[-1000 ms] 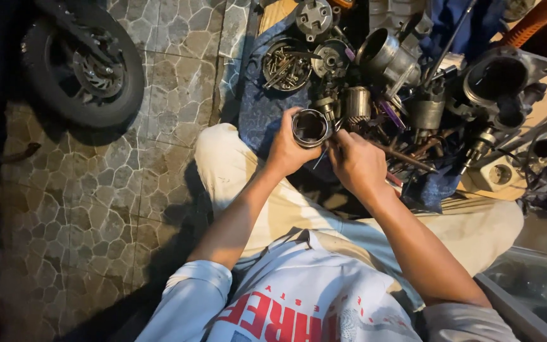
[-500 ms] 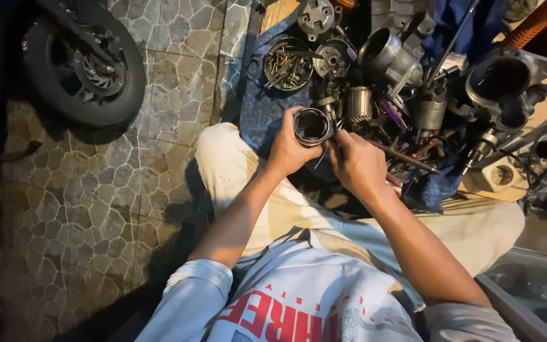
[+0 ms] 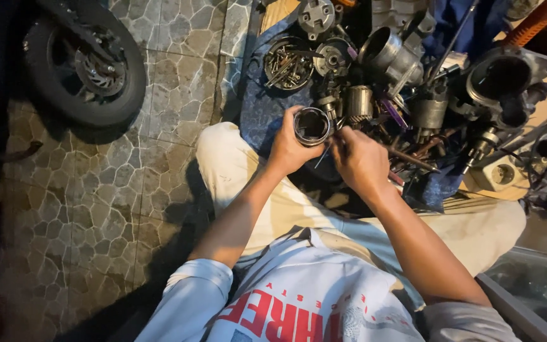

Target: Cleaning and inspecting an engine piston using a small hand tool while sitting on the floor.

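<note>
Head view. The person sits on the floor, both forearms reaching forward over the knees. The left hand [image 3: 291, 149] is wrapped around a short metal cylinder [image 3: 312, 125], open end up, fingers closed about its wall; the cylinder sits at the fingertips, raised clear of the clutter. The right hand [image 3: 359, 158] is just beside it on the right, fingers drawn together in a pinch on a thin tool [image 3: 324, 154] whose tip points toward the cylinder's lower wall. What kind of tool it is cannot be told; it is too small and dark.

Judgement: the step in hand appears to be working at the side or groove of the cylinder with the thin tool while the other hand steadies it. The next move would call for a firm, still grip by the left hand and fine, light pressure from the right, so the tip does not slip off the curved metal.

Surface and room. Just beyond both hands lies a blue cloth [image 3: 257, 107] carrying a round dish of screws [image 3: 288, 63], a ribbed metal sleeve [image 3: 358, 102] and other engine parts. Farther right of the right hand stands a large engine casing [image 3: 504, 79]. Well left of the left hand, a small wheel [image 3: 87, 69] rests on the stone-pattern tile floor [image 3: 128, 190]. Lighting is dim.
</note>
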